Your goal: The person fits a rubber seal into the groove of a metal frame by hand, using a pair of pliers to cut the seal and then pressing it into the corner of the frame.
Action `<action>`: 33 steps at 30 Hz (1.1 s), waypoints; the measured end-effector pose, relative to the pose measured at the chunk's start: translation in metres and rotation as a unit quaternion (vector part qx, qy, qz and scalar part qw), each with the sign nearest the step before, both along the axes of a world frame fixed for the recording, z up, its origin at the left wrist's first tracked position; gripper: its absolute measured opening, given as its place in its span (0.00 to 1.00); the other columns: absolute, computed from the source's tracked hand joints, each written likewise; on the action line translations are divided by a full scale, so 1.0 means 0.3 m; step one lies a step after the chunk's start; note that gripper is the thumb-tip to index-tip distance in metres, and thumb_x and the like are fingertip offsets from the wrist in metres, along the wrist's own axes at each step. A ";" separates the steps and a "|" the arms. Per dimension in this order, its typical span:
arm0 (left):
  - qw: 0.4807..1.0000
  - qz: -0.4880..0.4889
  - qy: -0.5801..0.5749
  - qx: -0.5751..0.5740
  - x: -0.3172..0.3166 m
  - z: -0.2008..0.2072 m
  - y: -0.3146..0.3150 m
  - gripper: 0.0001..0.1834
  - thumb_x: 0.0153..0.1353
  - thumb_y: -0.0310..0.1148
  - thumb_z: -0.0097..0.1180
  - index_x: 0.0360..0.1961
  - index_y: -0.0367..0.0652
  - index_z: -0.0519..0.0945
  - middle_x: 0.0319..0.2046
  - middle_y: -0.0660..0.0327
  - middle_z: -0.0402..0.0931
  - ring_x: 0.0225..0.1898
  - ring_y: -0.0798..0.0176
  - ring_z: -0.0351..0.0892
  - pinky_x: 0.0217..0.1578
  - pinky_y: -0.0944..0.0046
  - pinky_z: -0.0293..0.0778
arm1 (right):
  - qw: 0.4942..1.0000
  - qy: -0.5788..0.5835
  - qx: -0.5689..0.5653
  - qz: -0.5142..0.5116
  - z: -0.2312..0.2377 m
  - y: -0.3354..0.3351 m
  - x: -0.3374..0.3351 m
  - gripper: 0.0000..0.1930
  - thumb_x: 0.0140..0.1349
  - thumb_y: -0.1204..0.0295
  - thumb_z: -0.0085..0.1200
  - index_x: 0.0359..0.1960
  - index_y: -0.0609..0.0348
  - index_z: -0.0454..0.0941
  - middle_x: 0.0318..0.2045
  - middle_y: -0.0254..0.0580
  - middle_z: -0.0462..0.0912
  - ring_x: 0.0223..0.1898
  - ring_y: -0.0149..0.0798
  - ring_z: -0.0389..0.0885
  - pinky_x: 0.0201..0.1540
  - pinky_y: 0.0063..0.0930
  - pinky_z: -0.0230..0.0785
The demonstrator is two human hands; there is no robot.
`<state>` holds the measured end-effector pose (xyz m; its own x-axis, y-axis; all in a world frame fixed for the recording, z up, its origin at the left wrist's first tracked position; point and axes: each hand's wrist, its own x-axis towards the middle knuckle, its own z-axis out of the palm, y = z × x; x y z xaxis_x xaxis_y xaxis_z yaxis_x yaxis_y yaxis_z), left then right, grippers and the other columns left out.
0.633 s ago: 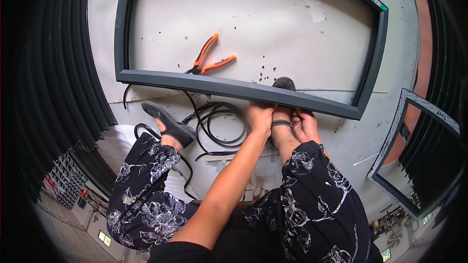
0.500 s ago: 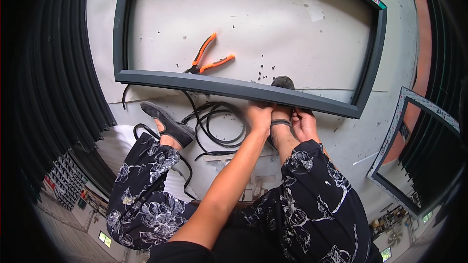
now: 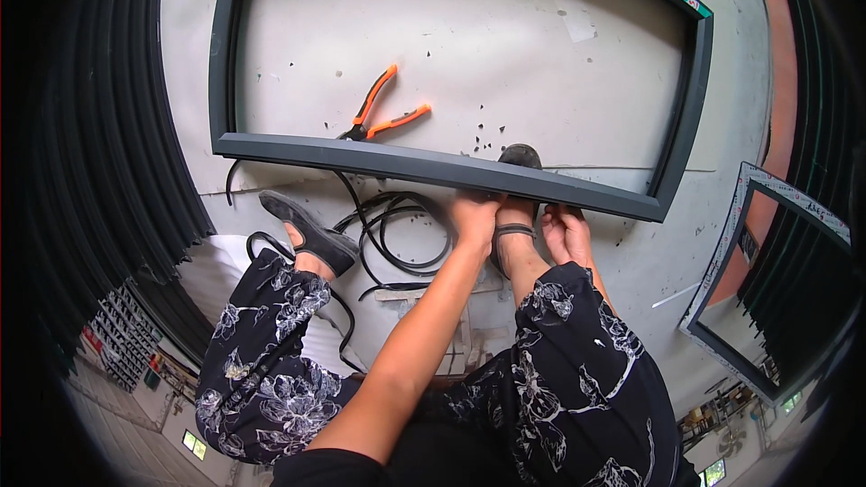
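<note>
Head view: left hand [image 3: 475, 216] and right hand [image 3: 566, 233] curl their fingers onto the underside of the dark frame's [image 3: 433, 165] near rail, which runs left to right across the floor [image 3: 505, 54]. Black rubber strip [image 3: 397, 234] coils just left of the left hand; orange pliers [image 3: 383, 113] lie beyond the rail.

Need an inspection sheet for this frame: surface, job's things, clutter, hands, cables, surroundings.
Surface: pale grey floor, scuffed, with small dark specks.
Job's things: dark grey rectangular frame lying flat; its near rail crosses in front of the feet.
Clutter: orange-handled pliers inside the frame opening, jaws by the near rail.
Hands: left hand and right hand both at the near rail's lower edge, either side of the right foot; grip hidden.
Cables: black rubber strip looped loose on the floor below the rail, between the feet.
Surroundings: second frame at right; stacked dark profiles at left.
</note>
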<state>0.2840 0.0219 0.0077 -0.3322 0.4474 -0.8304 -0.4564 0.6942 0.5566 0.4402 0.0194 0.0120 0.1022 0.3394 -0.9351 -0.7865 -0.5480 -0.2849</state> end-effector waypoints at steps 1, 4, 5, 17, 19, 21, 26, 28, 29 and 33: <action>1.000 0.002 -0.010 0.011 0.005 0.003 -0.003 0.20 0.46 0.18 0.60 0.43 0.35 0.72 0.39 0.59 0.75 0.40 0.63 0.74 0.44 0.67 0.68 | 1.000 0.014 0.018 0.017 -0.031 -0.014 0.039 0.12 0.54 0.87 0.42 0.39 0.61 0.71 0.33 0.39 0.74 0.30 0.35 0.69 0.30 0.25 0.65; 0.999 0.026 -0.025 -0.003 -0.004 0.032 0.008 0.19 0.46 0.18 0.60 0.42 0.36 0.72 0.40 0.60 0.75 0.41 0.63 0.74 0.45 0.67 0.67 | 0.997 0.058 0.039 0.032 -0.065 -0.051 0.076 0.12 0.56 0.86 0.41 0.40 0.60 0.71 0.34 0.40 0.75 0.31 0.36 0.70 0.32 0.26 0.66; 0.999 0.028 -0.023 -0.001 -0.011 0.026 0.007 0.19 0.46 0.18 0.60 0.42 0.36 0.72 0.40 0.60 0.75 0.41 0.63 0.74 0.45 0.67 0.67 | 0.994 0.089 0.046 0.031 -0.063 -0.048 0.072 0.12 0.56 0.85 0.41 0.40 0.60 0.71 0.35 0.40 0.75 0.32 0.36 0.71 0.33 0.26 0.67; 0.997 0.007 -0.078 -0.012 -0.034 0.034 0.012 0.19 0.47 0.21 0.60 0.43 0.36 0.74 0.41 0.58 0.75 0.43 0.62 0.73 0.47 0.67 0.66 | 0.997 -0.027 -0.019 0.071 -0.023 -0.021 0.078 0.10 0.58 0.83 0.44 0.41 0.64 0.69 0.32 0.45 0.76 0.30 0.36 0.75 0.31 0.24 0.72; 0.996 0.003 -0.085 -0.021 -0.043 0.012 0.001 0.19 0.47 0.21 0.61 0.43 0.36 0.74 0.42 0.59 0.75 0.44 0.62 0.73 0.47 0.67 0.66 | 0.997 -0.024 0.015 0.065 -0.022 -0.028 0.078 0.11 0.57 0.83 0.46 0.43 0.62 0.69 0.35 0.43 0.76 0.34 0.37 0.75 0.35 0.27 0.72; 0.996 0.002 -0.089 -0.012 -0.042 0.002 -0.011 0.19 0.47 0.21 0.61 0.43 0.36 0.74 0.42 0.58 0.75 0.44 0.62 0.73 0.47 0.67 0.66 | 0.998 0.045 0.029 0.011 -0.004 -0.039 0.082 0.13 0.56 0.85 0.47 0.43 0.61 0.69 0.36 0.42 0.75 0.37 0.38 0.74 0.37 0.28 0.71; 0.998 0.002 -0.070 -0.005 -0.047 -0.021 -0.020 0.19 0.47 0.21 0.61 0.43 0.36 0.74 0.42 0.59 0.75 0.44 0.62 0.73 0.47 0.66 0.66 | 0.994 -0.052 0.018 0.098 -0.036 -0.039 0.064 0.12 0.54 0.85 0.49 0.41 0.61 0.71 0.33 0.43 0.77 0.32 0.36 0.74 0.33 0.25 0.69; 0.997 0.004 -0.079 -0.012 -0.042 -0.008 -0.006 0.20 0.47 0.22 0.61 0.44 0.36 0.74 0.42 0.59 0.75 0.43 0.62 0.73 0.47 0.66 0.66 | 0.991 -0.059 0.027 0.114 -0.039 -0.044 0.074 0.10 0.54 0.84 0.49 0.39 0.62 0.72 0.31 0.43 0.77 0.30 0.35 0.74 0.31 0.23 0.68; 0.996 0.003 -0.083 -0.013 -0.035 -0.002 -0.010 0.20 0.47 0.22 0.61 0.44 0.36 0.74 0.42 0.59 0.75 0.43 0.62 0.73 0.47 0.66 0.66 | 0.989 -0.064 0.037 0.131 -0.034 -0.049 0.079 0.08 0.54 0.83 0.50 0.37 0.63 0.73 0.30 0.44 0.78 0.27 0.34 0.75 0.30 0.22 0.68; 0.996 -0.024 -0.089 -0.001 -0.026 -0.033 -0.015 0.19 0.49 0.22 0.59 0.45 0.38 0.73 0.41 0.60 0.75 0.42 0.64 0.73 0.44 0.67 0.66 | 0.928 -0.103 -0.081 0.349 0.093 0.023 0.096 0.06 0.59 0.74 0.52 0.32 0.64 0.75 0.20 0.39 0.78 0.17 0.29 0.72 0.20 0.19 0.65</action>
